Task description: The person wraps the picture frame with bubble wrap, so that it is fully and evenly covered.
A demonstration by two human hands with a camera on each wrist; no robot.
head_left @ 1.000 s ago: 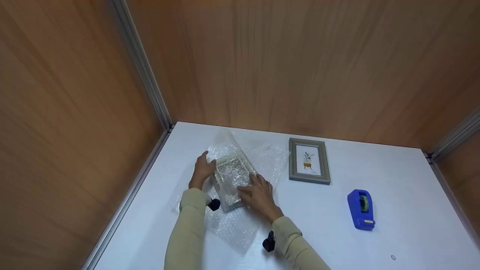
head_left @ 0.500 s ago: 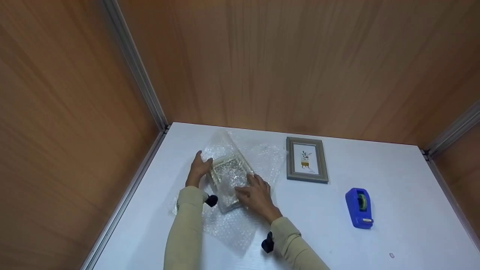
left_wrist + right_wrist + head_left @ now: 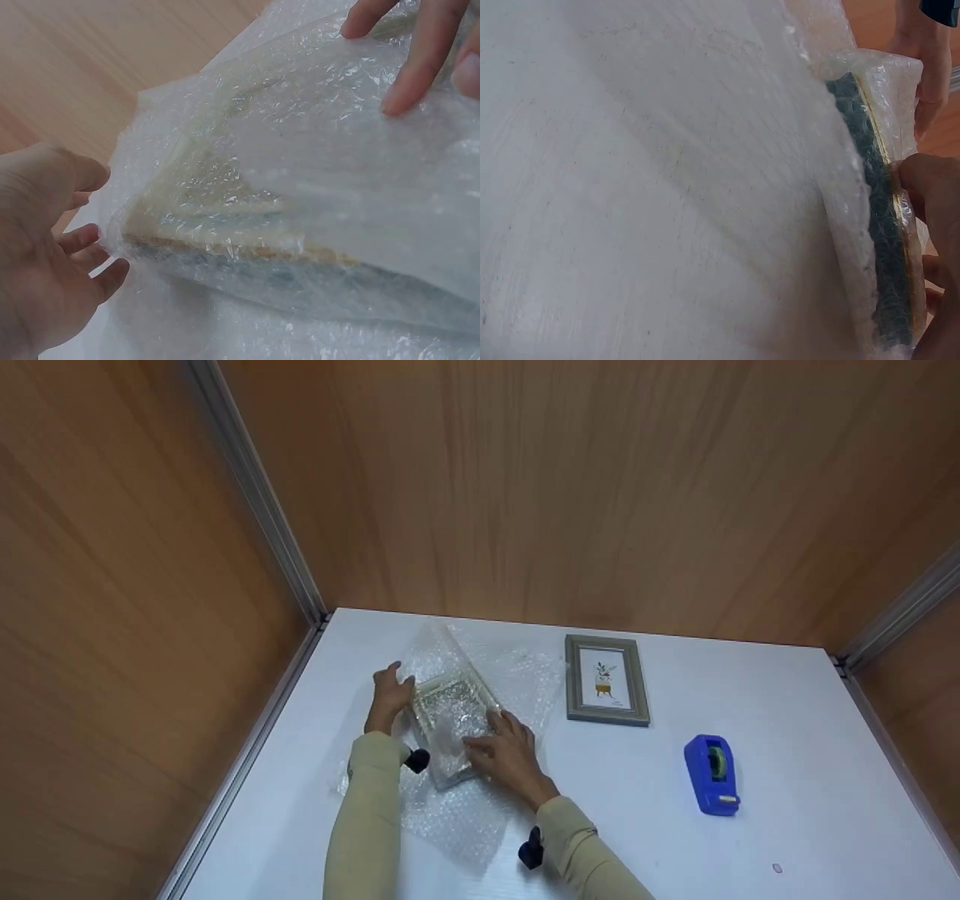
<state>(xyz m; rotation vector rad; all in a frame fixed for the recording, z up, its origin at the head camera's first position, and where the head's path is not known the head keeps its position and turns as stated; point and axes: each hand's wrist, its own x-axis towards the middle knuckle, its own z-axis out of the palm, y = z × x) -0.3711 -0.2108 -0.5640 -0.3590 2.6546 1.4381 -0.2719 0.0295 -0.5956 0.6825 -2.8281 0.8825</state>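
A pale, ornate picture frame (image 3: 444, 690) lies at a slant on the left of the table, covered by bubble wrap (image 3: 525, 660). My left hand (image 3: 388, 699) is at its far left corner; in the left wrist view the fingers (image 3: 112, 279) are loosely bent right at the wrap's edge. On the opposite long side, my right hand (image 3: 512, 754) rests on the wrapped frame, its fingertips touching the plastic from above. The right wrist view shows the frame's dark side (image 3: 877, 202) through the wrap, with that hand (image 3: 934, 210) along its gold-lined edge.
A grey picture frame (image 3: 607, 679) with a plant print lies at the back, right of the wrap. Farther right sits a blue tape dispenser (image 3: 712, 776) on the white table (image 3: 780, 735). Wooden panels (image 3: 562, 495) close off the back and sides.
The whole head view has shifted a little, so everything appears slightly farther left. Both hands keep their places on the wrapped frame, with the left thumb drawn slightly back from its edge.
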